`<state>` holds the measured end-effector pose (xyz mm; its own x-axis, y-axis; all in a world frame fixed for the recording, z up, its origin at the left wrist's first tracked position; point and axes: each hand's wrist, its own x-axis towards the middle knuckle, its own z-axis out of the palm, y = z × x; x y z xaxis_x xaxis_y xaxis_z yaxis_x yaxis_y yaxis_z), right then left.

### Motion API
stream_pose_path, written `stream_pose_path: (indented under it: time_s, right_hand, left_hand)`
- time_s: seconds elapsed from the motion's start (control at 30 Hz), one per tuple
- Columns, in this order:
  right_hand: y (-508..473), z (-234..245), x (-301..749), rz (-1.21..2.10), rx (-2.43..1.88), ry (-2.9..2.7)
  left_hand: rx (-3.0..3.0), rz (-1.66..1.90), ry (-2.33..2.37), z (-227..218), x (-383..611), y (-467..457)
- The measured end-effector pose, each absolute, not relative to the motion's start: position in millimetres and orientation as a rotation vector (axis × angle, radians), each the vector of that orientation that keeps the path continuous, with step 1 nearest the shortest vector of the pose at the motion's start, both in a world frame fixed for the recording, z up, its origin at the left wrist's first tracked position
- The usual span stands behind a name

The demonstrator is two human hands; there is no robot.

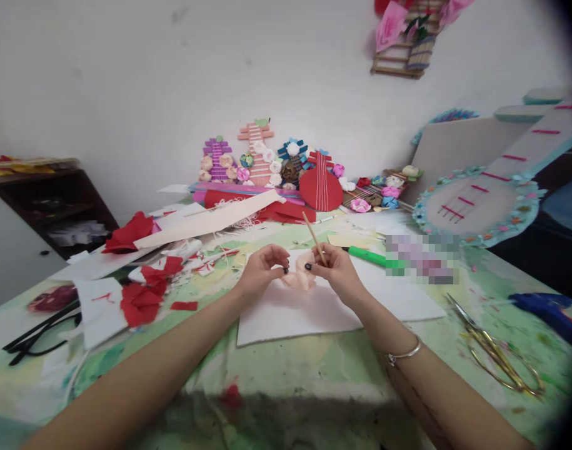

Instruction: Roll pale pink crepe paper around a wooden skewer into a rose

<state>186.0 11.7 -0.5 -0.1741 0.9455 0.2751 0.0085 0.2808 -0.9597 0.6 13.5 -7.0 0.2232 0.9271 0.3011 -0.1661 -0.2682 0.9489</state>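
Observation:
A small piece of thin peach crepe paper (305,280) is between my two hands, over a white sheet (286,325). My left hand (262,270) has its fingers curled in a pinch at the paper's left edge. On the other side, my right hand (338,270) grips a thin wooden stick (310,226) that slants up and to the left. The right thumb rests against the paper. Just beyond my right hand lies a green-handled utility knife (372,256). The fingertips partly hide where the paper is held.
Gold-handled scissors (494,347) and a blue glue gun (548,309) lie at the right. Red paper scraps (142,300) and black-framed glasses (46,331) are on the left. Paper-flower instrument models (321,184) stand along the wall. A large lute-shaped model (477,197) leans at the right.

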Motion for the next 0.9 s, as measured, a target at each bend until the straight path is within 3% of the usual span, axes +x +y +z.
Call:
stream_pose_path:
  time_s: [0.3,0.9]
  right_hand:
    - [12.7,-6.7,183.1,0.961,-1.023,-1.617]
    - [6.3,0.4,181.1,0.991,-1.016,-1.671]
  left_hand:
    - [1.496,1.053,0.811,1.0,3.2,7.9]
    - [1.404,1.035,0.877,1.4,6.9,3.1]
